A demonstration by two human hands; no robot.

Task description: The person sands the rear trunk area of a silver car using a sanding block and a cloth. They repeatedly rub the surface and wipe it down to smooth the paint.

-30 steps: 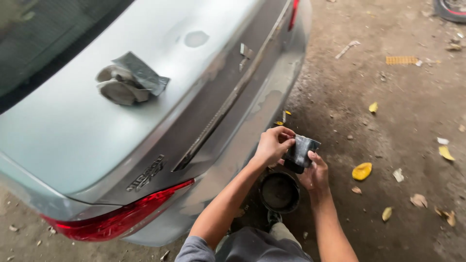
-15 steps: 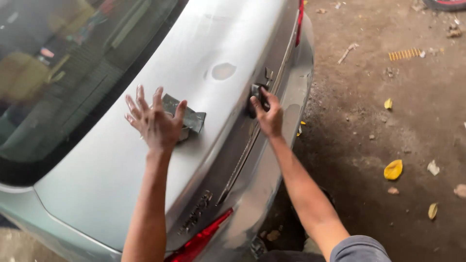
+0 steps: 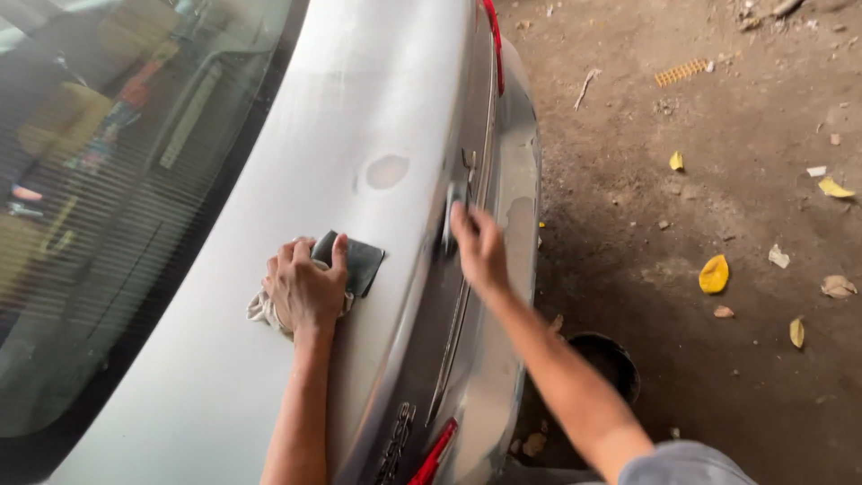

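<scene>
The left hand lay flat on the silver car boot lid, fingers curled down over a dark grey sanding sheet and a pale rag bunched beneath the palm. The right hand was at the far right edge of the lid, beside the seam; it was blurred, so whether its fingers were closed on a small dark object there could not be told. A dull sanded patch sat just beyond the sheet. A black bucket stood on the dirt floor near the bumper.

Risk: the sheet overhung the rag, so uneven pressure could score the surrounding paint. Grit carried up from the floor could cause the same scratching.
</scene>
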